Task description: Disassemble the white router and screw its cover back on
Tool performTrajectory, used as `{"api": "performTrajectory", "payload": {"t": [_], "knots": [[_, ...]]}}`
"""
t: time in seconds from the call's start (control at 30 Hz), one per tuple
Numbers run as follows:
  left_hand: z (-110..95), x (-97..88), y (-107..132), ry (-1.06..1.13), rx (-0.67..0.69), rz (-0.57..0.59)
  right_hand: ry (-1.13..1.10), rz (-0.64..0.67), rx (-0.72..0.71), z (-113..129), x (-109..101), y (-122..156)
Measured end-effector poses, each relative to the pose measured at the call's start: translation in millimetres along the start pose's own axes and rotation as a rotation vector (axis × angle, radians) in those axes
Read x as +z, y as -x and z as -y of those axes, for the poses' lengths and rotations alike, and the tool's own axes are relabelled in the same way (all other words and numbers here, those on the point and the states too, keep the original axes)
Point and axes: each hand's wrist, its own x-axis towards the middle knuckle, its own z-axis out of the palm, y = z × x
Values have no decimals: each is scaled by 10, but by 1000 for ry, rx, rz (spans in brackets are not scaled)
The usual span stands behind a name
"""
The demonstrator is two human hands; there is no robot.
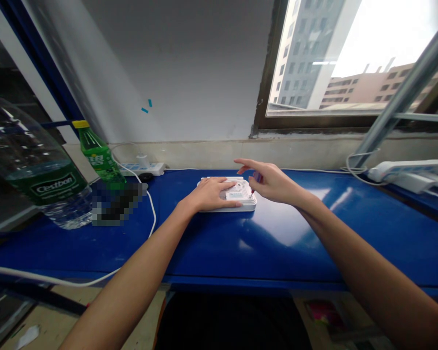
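Logging from my remote view: left hand point(208, 194), open and flat on the white plastic square housing point(243, 201), pinning it steady; right hand point(272, 183), half-curled over its edge, a slim reddish item point(257, 178) at the fingers, grip unclear. Housing sits on the glossy blue tabletop point(277, 248), well apart from the large clear plastic water bottle point(32, 165).

white plastic vented box point(243, 194) | square, lying flat | blue tabletop point(76, 248) beneath | left hand point(209, 194) on top
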Motion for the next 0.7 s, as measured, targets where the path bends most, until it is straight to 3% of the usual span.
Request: {"api": "performTrajectory", "payload": {"t": [0.23, 0.5, 0.7], "knots": [[-2, -2, -2, 2, -5, 11, 62, -36, -2, -18, 13, 2], [-15, -8, 3, 1, -17, 17, -33, 35, 27, 43, -14, 7], [-11, -12, 6, 2, -10, 18, 67, -5, 18, 2, -24, -3]]}}
